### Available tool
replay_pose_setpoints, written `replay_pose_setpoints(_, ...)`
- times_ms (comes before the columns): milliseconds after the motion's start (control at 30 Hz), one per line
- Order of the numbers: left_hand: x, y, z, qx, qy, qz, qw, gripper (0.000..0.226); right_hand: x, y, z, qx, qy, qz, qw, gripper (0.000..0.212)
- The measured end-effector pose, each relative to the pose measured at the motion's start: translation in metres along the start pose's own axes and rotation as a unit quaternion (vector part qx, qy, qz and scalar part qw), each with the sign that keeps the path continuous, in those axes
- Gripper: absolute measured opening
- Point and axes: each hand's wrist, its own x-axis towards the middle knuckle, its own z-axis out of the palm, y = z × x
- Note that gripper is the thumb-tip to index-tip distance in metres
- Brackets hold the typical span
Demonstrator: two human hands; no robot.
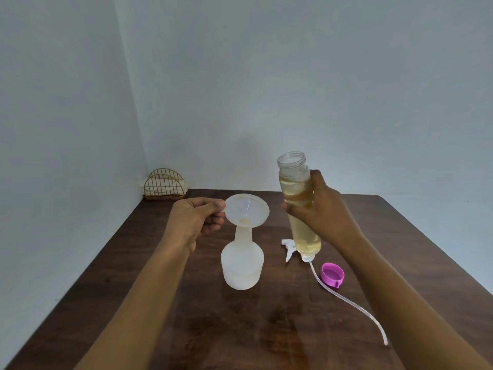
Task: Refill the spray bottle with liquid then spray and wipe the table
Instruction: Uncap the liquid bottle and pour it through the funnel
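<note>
A white translucent spray bottle (242, 265) stands uncapped on the dark wooden table (266, 329). In its neck sits a white funnel (248, 209), and my left hand (197, 220) pinches the funnel's rim tab. My right hand (324, 209) grips a clear open bottle of yellowish liquid (298, 204), held nearly upright above the table to the right of the funnel. The white spray head (289, 248) lies on the table behind that bottle, partly hidden, with its long clear tube (346, 300) trailing toward the front right.
A purple cap (332, 275) lies on the table right of the spray bottle. A gold wire napkin holder (164, 185) stands in the far left corner against the walls. The table's right edge runs diagonally at the right.
</note>
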Motion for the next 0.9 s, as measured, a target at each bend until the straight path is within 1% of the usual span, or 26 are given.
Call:
replay_pose_setpoints(300, 0.002, 0.0, 0.0, -0.009, -0.003, -0.002, 1.0, 0.002, 0.007, 0.014, 0.011, -0.125, -0.037, -0.029, 0.991, 0.057)
replay_pose_setpoints(500, 0.003, -0.001, -0.001, -0.009, -0.004, -0.005, 1.0, 0.002, 0.009, 0.02, 0.016, -0.144, -0.045, -0.051, 0.987, 0.059)
replay_pose_setpoints(667, 0.003, -0.002, -0.003, -0.014, -0.005, -0.007, 1.0, 0.002, 0.009, 0.024, 0.016, -0.182, -0.056, -0.076, 0.979, 0.067)
replay_pose_setpoints(900, 0.002, -0.003, -0.003, -0.018, -0.007, -0.006, 1.0, 0.002, 0.01, 0.023, 0.013, -0.221, -0.061, -0.095, 0.969, 0.069)
